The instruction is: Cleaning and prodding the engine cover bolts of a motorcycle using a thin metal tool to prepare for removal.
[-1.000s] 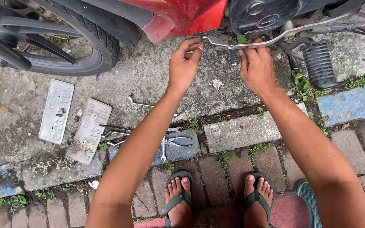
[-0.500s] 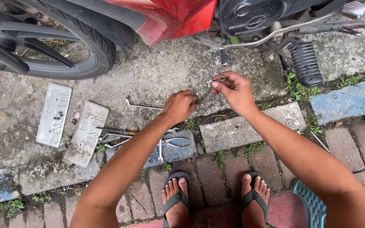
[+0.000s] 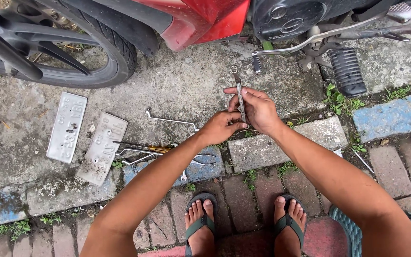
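Near the middle of the frame, both hands meet on a slim silver ring-ended metal wrench [image 3: 238, 94]. The right hand [image 3: 258, 109] closes its fingers round the upper shaft; the left hand [image 3: 220, 127] pinches the lower end from the left. The wrench's long axis runs nearly straight up the frame, ring end topmost and pointing toward the red motorcycle body [image 3: 200, 19] and the black ribbed rubber footpeg [image 3: 347, 71] at upper right. The right hand sits higher and nearer that ring end. Two pale rectangular metal plates [image 3: 84, 135] lie on the concrete at left, well apart.
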